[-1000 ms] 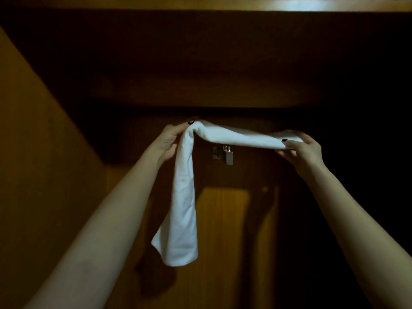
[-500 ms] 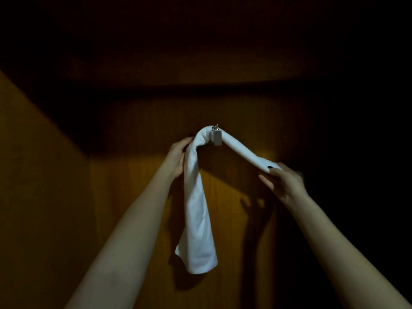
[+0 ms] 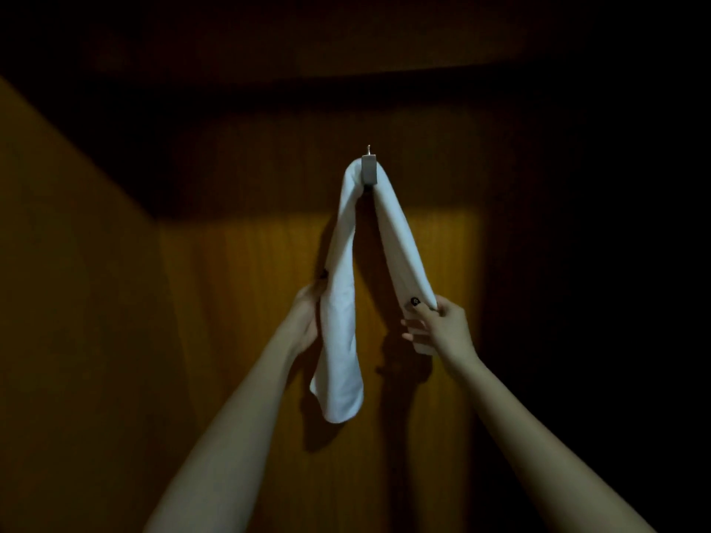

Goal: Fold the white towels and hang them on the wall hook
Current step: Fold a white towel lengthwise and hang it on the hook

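A folded white towel [image 3: 342,332] hangs draped over a small metal wall hook [image 3: 368,169] on the wooden wall, its two halves spreading downward like an inverted V. My left hand [image 3: 306,317] grips the left half partway down, with the longer end dangling below it. My right hand [image 3: 438,325] pinches the lower end of the right half between thumb and fingers. Both arms reach up from the bottom of the view.
A wooden side panel [image 3: 77,302] closes the space on the left. A dark overhang [image 3: 346,51] sits above the hook. The right side is in deep shadow and hard to make out.
The towel went from being held level above the hook to resting on it. Both hands then slid down along the two hanging halves, pulling them downward.
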{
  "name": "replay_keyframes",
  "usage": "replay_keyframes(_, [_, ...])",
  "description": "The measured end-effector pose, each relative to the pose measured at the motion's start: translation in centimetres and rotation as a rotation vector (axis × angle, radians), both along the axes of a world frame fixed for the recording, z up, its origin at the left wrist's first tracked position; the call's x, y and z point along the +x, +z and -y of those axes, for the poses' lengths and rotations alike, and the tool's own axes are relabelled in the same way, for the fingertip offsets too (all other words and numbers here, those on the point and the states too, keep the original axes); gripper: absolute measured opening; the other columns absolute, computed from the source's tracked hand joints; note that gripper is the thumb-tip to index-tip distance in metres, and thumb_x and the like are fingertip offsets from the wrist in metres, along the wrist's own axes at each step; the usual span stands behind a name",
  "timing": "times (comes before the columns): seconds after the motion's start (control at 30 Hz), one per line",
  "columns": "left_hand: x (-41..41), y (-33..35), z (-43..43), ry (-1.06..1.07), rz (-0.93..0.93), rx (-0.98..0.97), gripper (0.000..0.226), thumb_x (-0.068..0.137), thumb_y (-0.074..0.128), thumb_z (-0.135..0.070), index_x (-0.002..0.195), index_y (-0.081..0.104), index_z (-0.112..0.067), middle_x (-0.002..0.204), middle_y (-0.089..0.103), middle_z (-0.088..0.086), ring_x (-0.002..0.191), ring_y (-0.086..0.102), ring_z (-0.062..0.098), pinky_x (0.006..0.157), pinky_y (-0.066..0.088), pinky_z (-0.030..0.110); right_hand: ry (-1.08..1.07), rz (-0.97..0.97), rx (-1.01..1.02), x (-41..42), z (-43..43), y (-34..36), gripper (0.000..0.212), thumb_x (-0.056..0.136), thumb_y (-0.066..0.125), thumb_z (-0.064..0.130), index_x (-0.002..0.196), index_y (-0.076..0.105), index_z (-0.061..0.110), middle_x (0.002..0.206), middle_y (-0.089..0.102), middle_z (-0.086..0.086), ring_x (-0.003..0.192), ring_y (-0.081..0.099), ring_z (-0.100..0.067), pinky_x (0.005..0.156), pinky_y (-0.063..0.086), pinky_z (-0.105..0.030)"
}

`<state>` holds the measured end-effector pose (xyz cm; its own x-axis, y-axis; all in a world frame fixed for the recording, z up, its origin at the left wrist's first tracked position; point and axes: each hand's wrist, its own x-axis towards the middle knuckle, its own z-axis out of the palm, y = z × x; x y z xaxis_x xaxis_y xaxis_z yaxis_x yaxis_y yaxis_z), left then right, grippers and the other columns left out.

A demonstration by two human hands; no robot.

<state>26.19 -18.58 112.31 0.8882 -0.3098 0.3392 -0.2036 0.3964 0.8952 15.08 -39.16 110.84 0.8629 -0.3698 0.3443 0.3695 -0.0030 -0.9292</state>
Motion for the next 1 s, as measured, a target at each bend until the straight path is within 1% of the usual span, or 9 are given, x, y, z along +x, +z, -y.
replay_keyframes(0.17, [-1.6,-4.8,-1.5,-0.021,-0.054,0.027,0.024,0.095,0.053,-0.021,0.088,0.075,-0.014,0.081,0.071,0.007,0.077,0.068,0.02,0.065,0.054,0.031,-0.167,-0.018,-0.287,0.1,0.1,-1.3,0.016,0.101,0.046,0.012,0.1,0.062,0.012,0.077,0.071,-0.008,0.068,0.07,-0.024,0.061,0.06,-0.04])
replay_keyframes(0.23, [-2.1,-5.9,-2.2,-0.01,-0.061,0.032,0.02,0.093,0.055,-0.02,0.086,0.072,-0.013,0.077,0.068,0.006,0.072,0.065,0.02,0.062,0.052,0.03,-0.161,-0.012,-0.335,0.0,0.0,-1.6,0.018,0.101,0.047,0.013,0.096,0.063,0.01,0.072,0.07,-0.008,0.061,0.069,-0.018,0.055,0.059,-0.032])
replay_keyframes(0.3, [-2.6,-6.3,-3.0,-0.029,-0.067,0.011,0.015,0.093,0.055,-0.017,0.099,0.066,-0.009,0.083,0.068,0.007,0.074,0.065,0.02,0.064,0.052,0.029,-0.179,-0.004,-0.388,-0.1,-0.1,-1.7,0.019,0.101,0.048,0.014,0.09,0.063,0.011,0.069,0.07,-0.009,0.056,0.068,-0.013,0.049,0.055,-0.022])
replay_keyframes(0.43, [-3.6,-5.4,-4.5,-0.001,-0.074,-0.05,0.028,0.082,0.062,-0.017,0.105,0.054,-0.003,0.104,0.063,0.016,0.094,0.061,0.028,0.084,0.05,0.038,-0.194,-0.035,-0.418,-0.2,-0.2,-2.4,0.019,0.101,0.048,0.015,0.089,0.063,0.013,0.07,0.07,-0.01,0.06,0.069,-0.019,0.051,0.057,-0.023])
replay_keyframes(0.53, [-4.3,-4.8,-4.8,-0.073,-0.091,-0.022,0.047,0.088,0.057,-0.019,0.128,0.049,0.004,0.128,0.057,0.021,0.117,0.053,0.033,0.102,0.041,0.044,-0.177,-0.041,-0.425,-0.1,-0.6,-2.9,0.02,0.101,0.048,0.017,0.091,0.064,0.01,0.071,0.071,-0.009,0.061,0.068,-0.017,0.055,0.056,-0.024])
replay_keyframes(0.7, [-4.6,-4.7,-4.7,-0.221,-0.218,-0.007,0.059,0.087,0.052,-0.05,0.132,0.051,-0.012,0.132,0.059,0.011,0.123,0.055,0.024,0.102,0.042,0.041,-0.136,-0.04,-0.365,0.2,-0.7,-2.7,0.023,0.1,0.05,0.017,0.092,0.065,0.002,0.07,0.07,-0.013,0.06,0.067,-0.02,0.063,0.057,-0.033])
replay_keyframes(0.77, [-4.6,-5.3,-4.6,-0.266,-0.234,0.039,0.056,0.091,0.052,-0.047,0.137,0.048,-0.016,0.136,0.055,0.009,0.125,0.053,0.025,0.104,0.041,0.044,-0.109,-0.039,-0.337,0.1,-0.6,-2.7,0.021,0.1,0.05,0.015,0.093,0.064,0.001,0.068,0.069,-0.013,0.059,0.066,-0.022,0.061,0.057,-0.031])
replay_keyframes(0.9, [-4.8,-6.4,-3.6,-0.162,-0.145,0.006,0.036,0.094,0.057,-0.026,0.125,0.059,-0.009,0.124,0.064,0.011,0.117,0.059,0.028,0.096,0.05,0.04,-0.052,-0.026,-0.289,0.1,-0.5,-2.6,0.018,0.1,0.05,0.012,0.093,0.062,0.001,0.067,0.066,-0.014,0.057,0.062,-0.022,0.052,0.054,-0.021])
replay_keyframes(1.0, [-5.1,-7.0,-3.7,0.103,-0.019,-0.042,0.021,0.081,0.071,-0.02,0.099,0.062,-0.015,0.097,0.073,0.004,0.094,0.067,0.023,0.071,0.056,0.031,-0.041,-0.025,-0.308,0.1,-0.5,-2.7,0.017,0.1,0.051,0.015,0.088,0.062,0.009,0.069,0.068,-0.014,0.059,0.064,-0.022,0.055,0.055,-0.024])
